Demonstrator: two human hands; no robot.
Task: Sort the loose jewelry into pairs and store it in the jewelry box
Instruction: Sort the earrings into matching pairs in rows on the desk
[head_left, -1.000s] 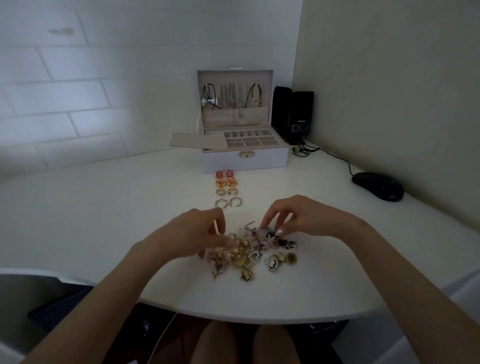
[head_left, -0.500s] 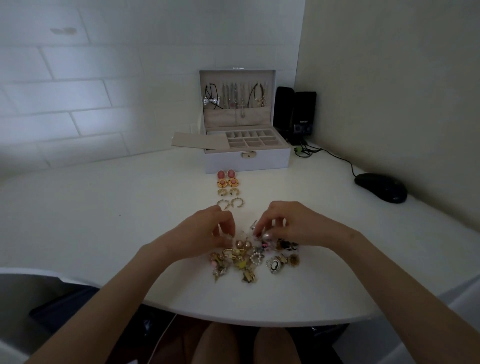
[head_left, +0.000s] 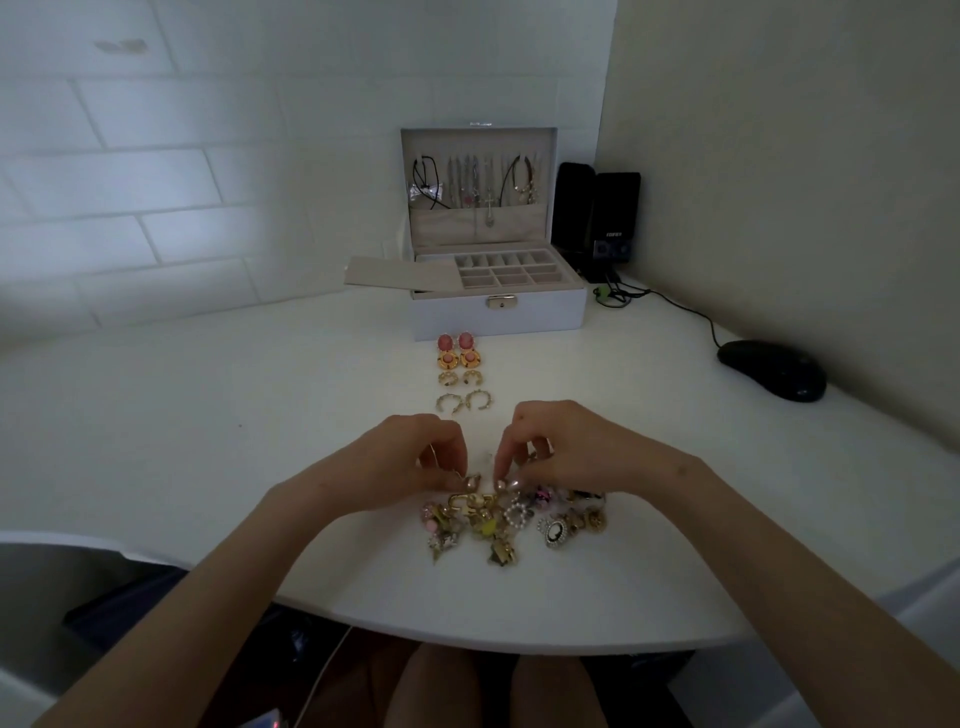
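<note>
A pile of loose jewelry (head_left: 511, 519) in gold, pink, pearl and black lies near the table's front edge. My left hand (head_left: 405, 462) hovers over the pile's left side, and its curled fingers pinch a small gold earring (head_left: 471, 481). My right hand (head_left: 569, 449) is over the pile's top right. Its thumb and forefinger are pressed together on a small piece at the pile's upper edge. Several sorted earring pairs (head_left: 460, 371) lie in a column between the pile and the open white jewelry box (head_left: 540, 312), whose tray compartments look empty.
Necklaces hang in the box lid (head_left: 478, 182). A loose beige divider panel (head_left: 400, 273) rests on the box's left side. Black speakers (head_left: 597, 218) stand in the corner, and a black mouse (head_left: 771, 369) with its cable lies at the right. The curved table edge (head_left: 467, 644) runs just above my knees.
Both hands have drawn closer together over the pile's top. The left hand has lifted a small gold earring, and the right fingertips have closed on a piece.
</note>
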